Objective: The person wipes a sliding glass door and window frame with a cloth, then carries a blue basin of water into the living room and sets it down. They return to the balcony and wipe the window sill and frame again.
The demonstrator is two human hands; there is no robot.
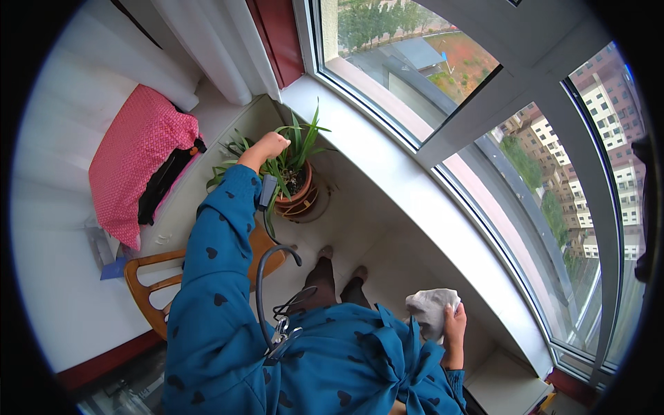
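My left hand (272,145) reaches out over a potted plant (297,150) with long, strap-shaped green leaves. Its fingers are curled among the upper leaves; whether a leaf is pinched between them is hidden. The plant grows from dark soil in a terracotta-coloured pot (307,188), which stands in the corner below the windowsill. Down by my right side, my right hand (455,327) grips a crumpled grey-white cloth (431,310) by one edge. The cloth hangs apart from the sill.
A white windowsill (410,202) curves along the right, beneath the framed windows. At left are a wooden chair (150,290) and a pink patterned cover (140,161) over a black object. White curtains (207,46) hang behind. A black cable (262,275) is clipped to my clothing.
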